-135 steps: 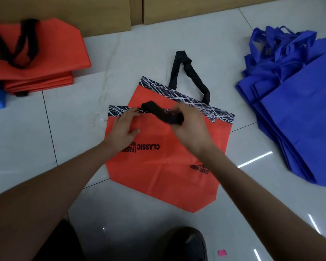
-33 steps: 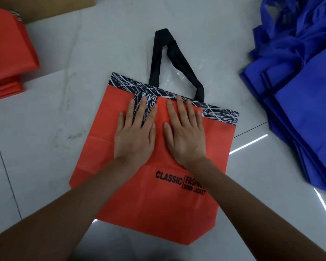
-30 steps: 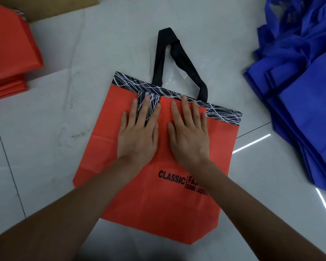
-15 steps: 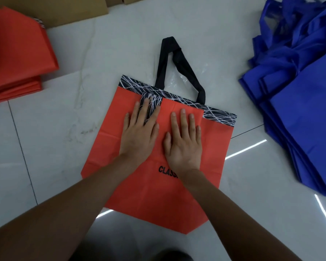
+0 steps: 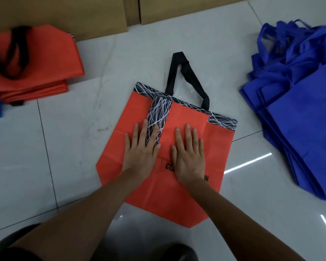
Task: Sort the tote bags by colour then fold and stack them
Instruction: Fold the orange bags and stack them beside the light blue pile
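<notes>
On the pale tiled floor [image 5: 64, 147], a loose heap of blue fabric tote bags [image 5: 299, 113] lies far right. The flat orange fabric tote bag [image 5: 177, 200] lies in the centre, directly under both hands. A stack of folded orange bags [image 5: 45, 59] sits far left. The left hand [image 5: 141, 153] and right hand [image 5: 189, 159] press on the bag's middle side by side, fingers straight. Its black strap handle [image 5: 188, 76] points away.

Both hands flat, palms down, fingers straight: left [image 5: 141, 147], right [image 5: 189, 153], side by side.
</notes>
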Demonstrator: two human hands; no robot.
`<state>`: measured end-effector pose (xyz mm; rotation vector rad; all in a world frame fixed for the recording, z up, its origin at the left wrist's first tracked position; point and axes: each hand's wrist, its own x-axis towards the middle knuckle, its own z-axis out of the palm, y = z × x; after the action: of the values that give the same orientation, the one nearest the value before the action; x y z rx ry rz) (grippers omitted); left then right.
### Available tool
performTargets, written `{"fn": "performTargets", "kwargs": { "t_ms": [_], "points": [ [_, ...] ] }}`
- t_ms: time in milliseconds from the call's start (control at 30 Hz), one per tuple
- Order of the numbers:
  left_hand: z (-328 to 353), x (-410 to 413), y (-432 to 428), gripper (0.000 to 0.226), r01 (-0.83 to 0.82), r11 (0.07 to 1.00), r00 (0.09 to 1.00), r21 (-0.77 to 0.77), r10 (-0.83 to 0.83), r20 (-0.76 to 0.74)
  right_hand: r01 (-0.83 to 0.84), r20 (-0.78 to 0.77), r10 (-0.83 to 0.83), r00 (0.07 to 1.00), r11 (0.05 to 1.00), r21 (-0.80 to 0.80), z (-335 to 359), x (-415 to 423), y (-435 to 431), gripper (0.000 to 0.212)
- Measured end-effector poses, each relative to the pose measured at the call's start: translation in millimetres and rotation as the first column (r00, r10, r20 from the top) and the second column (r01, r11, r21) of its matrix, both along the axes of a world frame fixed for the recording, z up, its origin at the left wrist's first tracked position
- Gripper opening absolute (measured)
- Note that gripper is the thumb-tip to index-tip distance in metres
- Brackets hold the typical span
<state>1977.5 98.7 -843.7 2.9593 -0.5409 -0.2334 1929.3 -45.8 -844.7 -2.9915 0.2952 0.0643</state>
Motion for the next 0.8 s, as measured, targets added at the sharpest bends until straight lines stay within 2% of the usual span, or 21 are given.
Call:
{"fn": "performTargets", "kwargs": {
  "t_ms": [100,167,233,267,333,400,433,467,533,667,800],
  "points": [
    [-0.8,2.0,0.2,0.058,0.009,0.999,0.999,-0.033,-0.008,0.035,0.014,-0.013,-0.014,1.0,1.0,0.004,-0.9,1.6,0.0,0.054],
    [6.7,-5.1,0.4,0.063,-0.146,0.981,0.989,-0.13,0.149,0.017,0.018,-0.03,-0.017,0.999,0.999,0.036,1.0,2.5,0.0,0.053],
    [19.1,-16.7,-3.9,0.062,-0.35,0.861,0.934,-0.37,0.35,-0.068,0.032,-0.036,-0.03,0.999,0.998,0.054,-0.1,2.9,-0.4,0.053],
    [26.5,-22.1,-6.3,0.058,-0.422,0.762,0.902,-0.49,0.405,-0.148,0.034,-0.035,-0.032,0.999,0.998,0.055,-0.3,3.1,-0.1,0.053],
    [33.6,-23.8,-10.9,0.049,-0.582,0.526,0.806,-0.62,0.471,-0.358,0.057,-0.025,-0.056,0.998,0.996,0.075,1.0,4.2,1.7,0.053],
    [31.2,-12.4,-15.6,0.046,-0.788,0.161,0.58,-0.594,0.517,-0.63,0.127,-0.023,-0.125,0.992,0.981,0.147,3.9,3.6,8.0,0.055],
    [32.7,-6.6,-17.6,0.043,-0.835,-0.015,0.475,-0.55,0.486,-0.734,0.164,-0.03,-0.161,0.987,0.967,0.196,6.6,3.0,13.8,0.058],
    [31.2,-2.8,-19.0,0.037,-0.844,-0.112,0.43,-0.525,0.444,-0.786,0.195,-0.04,-0.19,0.981,0.949,0.249,10.4,1.8,20.9,0.061],
    [29.6,-1.3,-23.2,0.023,-0.839,-0.148,0.442,-0.524,0.379,-0.813,0.222,-0.064,-0.213,0.975,0.912,0.344,19.7,-3.1,35.3,0.066],
    [28.9,0.1,-9.0,0.032,-0.809,-0.111,0.512,-0.577,0.347,-0.786,0.146,-0.071,-0.128,0.989,0.911,0.385,37.0,-10.6,49.5,0.073],
    [56.9,10.2,26.4,0.03,-0.702,-0.016,0.671,-0.712,0.318,-0.67,0.253,0.088,-0.317,0.944,0.87,0.424,63.5,14.4,35.2,0.069]
  ]
}}
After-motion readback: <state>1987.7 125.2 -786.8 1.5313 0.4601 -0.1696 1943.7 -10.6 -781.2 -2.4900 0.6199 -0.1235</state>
